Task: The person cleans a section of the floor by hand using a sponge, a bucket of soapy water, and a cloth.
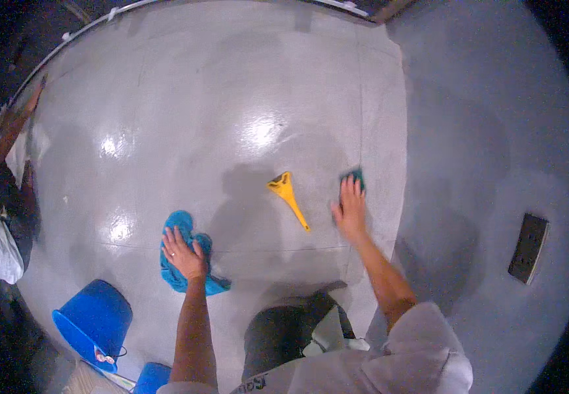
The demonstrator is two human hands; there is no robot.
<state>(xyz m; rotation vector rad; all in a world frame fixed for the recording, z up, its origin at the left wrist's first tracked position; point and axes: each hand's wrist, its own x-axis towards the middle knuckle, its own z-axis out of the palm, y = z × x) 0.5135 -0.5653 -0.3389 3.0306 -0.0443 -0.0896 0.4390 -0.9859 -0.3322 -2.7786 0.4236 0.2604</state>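
Observation:
My left hand (184, 252) lies flat on a crumpled blue cloth (175, 280) on the grey floor, its fingers spread and a ring on one of them. Out to the right, my right hand (351, 209) presses a dark green scouring pad (358, 174) against the floor. The pad shows past the fingertips, and the rest of it is hidden under them. Between the hands lies a yellow scraper (287, 197), its handle slanting towards me. It touches neither hand.
A blue bucket (100, 310) lies tipped at lower left, with another blue container (153, 378) beside it. A grey wall (452, 133) with a dark socket plate (528, 248) rises at right. Another person (16, 133) is at the far left, by the floor's edge. The glossy floor (191, 98) reflects lights.

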